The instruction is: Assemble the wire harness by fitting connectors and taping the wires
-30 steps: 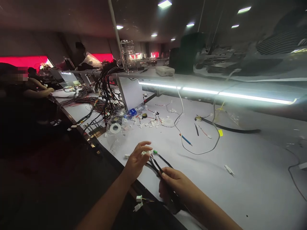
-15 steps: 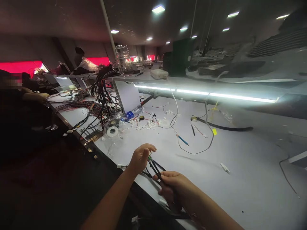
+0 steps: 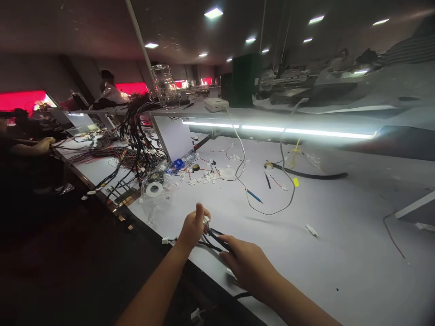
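Bare left hand point(image 3: 192, 230) and bare right hand point(image 3: 249, 265); slim left forearm point(image 3: 154, 285) and right forearm point(image 3: 297, 299) uncovered along their visible length, each narrowing handward.

Square ceiling lights point(image 3: 214, 13) dot a dim room with red windows point(image 3: 22, 102) beyond a white workbench point(image 3: 272, 253).

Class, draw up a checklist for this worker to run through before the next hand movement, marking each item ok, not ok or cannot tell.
1. Right hand gripping the dark cables: ok.
2. Left hand at the white connector: ok, fingers curled, thumb raised.
3. Wires seated inside that connector: cannot tell, too small.
4. All connectors on the bench: not ok, a low connector lies beyond its front edge.
5. Blue pen away from both hands: ok.
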`<state>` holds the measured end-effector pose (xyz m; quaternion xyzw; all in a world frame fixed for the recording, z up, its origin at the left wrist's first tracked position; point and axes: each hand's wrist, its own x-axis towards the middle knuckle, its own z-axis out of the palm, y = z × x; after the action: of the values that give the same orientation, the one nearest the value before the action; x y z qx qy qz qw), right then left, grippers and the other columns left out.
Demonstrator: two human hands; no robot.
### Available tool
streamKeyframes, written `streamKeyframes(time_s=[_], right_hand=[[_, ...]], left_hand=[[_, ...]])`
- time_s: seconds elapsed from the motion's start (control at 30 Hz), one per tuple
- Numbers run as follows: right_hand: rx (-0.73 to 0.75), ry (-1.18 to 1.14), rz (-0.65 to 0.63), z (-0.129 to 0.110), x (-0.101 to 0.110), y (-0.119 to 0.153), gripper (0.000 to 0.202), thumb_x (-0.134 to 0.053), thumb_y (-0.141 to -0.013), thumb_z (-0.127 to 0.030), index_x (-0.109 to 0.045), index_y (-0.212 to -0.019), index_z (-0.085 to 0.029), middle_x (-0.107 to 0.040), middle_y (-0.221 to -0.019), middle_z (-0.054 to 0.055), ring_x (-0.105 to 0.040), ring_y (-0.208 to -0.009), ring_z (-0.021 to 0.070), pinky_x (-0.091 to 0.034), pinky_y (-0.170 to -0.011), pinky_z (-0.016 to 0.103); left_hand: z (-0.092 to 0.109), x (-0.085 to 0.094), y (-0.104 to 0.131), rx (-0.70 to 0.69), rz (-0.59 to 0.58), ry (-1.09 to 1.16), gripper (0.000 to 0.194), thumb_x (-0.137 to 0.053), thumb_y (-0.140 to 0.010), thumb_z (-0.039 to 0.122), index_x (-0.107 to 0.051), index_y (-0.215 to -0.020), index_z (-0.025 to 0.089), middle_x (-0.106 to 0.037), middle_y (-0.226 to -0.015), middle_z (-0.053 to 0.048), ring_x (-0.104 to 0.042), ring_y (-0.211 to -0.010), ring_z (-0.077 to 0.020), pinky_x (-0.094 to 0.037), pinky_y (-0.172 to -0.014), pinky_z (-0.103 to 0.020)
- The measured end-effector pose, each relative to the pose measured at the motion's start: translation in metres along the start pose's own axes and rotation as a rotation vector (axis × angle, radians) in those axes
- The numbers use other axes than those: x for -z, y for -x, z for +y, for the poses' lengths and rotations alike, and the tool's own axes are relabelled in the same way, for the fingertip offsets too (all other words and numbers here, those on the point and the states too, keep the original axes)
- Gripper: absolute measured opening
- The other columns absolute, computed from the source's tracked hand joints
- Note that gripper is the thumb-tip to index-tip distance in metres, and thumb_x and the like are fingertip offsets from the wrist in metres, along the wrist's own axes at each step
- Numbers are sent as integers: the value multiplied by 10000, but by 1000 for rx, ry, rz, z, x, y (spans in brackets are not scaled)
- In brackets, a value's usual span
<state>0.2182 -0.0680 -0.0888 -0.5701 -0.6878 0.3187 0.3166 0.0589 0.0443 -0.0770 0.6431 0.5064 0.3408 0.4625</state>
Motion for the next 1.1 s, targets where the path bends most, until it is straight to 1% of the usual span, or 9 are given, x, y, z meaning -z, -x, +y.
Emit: streamKeyframes(time_s=[0.23,0.37,0.53,0.6,0.67,0.77,0.87,0.97,1.1], right_hand=[[89,320,86,3,-8,-3,278,-417,-932,-203,-560,-1164,-255,-692,-860,31,-639,-700,230,-355,-555,293],[150,477,76,4,-7,-1,367,-405,-897,-142,-515,-1241,-206,-662,-769,42,-588,-584,213,-276,-485,285],[195,504,77,9,-9,2,514,-429,-843,-87,-417,-1353,-144,-640,-758,51,-558,-580,199,-332,-487,282],[216,520,95,9,-9,1,497,-416,-846,-69,-431,-1341,-117,-640,-752,61,-554,-592,201,-401,-544,303],[247,526,120,8,-9,-1,410,-392,-860,-53,-510,-1251,-93,-642,-728,69,-561,-617,204,-461,-704,374],[279,495,149,8,-7,-5,277,-387,-865,-47,-605,-1026,-107,-629,-669,61,-563,-616,196,-408,-908,458],[288,450,213,13,-6,-9,246,-371,-888,-65,-601,-936,-136,-607,-636,43,-552,-590,182,-399,-930,452],[291,404,303,21,-5,-11,252,-347,-916,-88,-584,-984,-141,-616,-664,40,-565,-617,180,-393,-941,447],[292,396,280,25,-7,-11,265,-407,-855,-57,-566,-1055,-129,-634,-720,37,-583,-673,182,-344,-997,454]], left_hand=[[0,-6,2,120,-64,161,718,-222,-742,842,-485,-668,178,-566,-527,-17,-329,-316,-69,-199,-364,-217],[1,-8,3,159,-76,214,710,-235,-739,845,-471,-672,179,-504,-523,10,-328,-366,-68,-179,-362,-197],[0,-11,2,205,-33,210,707,-267,-726,851,-486,-673,181,-493,-511,11,-359,-387,-83,-203,-362,-193],[-1,-11,1,208,-13,172,710,-256,-728,851,-484,-653,183,-490,-490,7,-367,-369,-88,-203,-349,-197],[-1,-9,-1,207,14,119,713,-245,-733,848,-493,-650,185,-497,-481,2,-365,-345,-91,-199,-330,-202],[0,-4,-3,222,-4,99,713,-264,-720,852,-495,-647,181,-492,-476,3,-345,-320,-83,-186,-315,-203],[1,-1,2,219,-96,407,696,-341,-711,838,-554,-839,188,-593,-660,-12,-427,-392,-79,-319,-380,-200],[-5,-11,19,238,-177,884,738,-462,-673,820,-539,-1129,246,-597,-930,-26,-559,-638,-113,-475,-598,-250],[-14,-42,47,341,-219,971,521,-723,-739,505,-609,-1122,171,-512,-757,18,-436,-568,-48,-404,-588,-183]])
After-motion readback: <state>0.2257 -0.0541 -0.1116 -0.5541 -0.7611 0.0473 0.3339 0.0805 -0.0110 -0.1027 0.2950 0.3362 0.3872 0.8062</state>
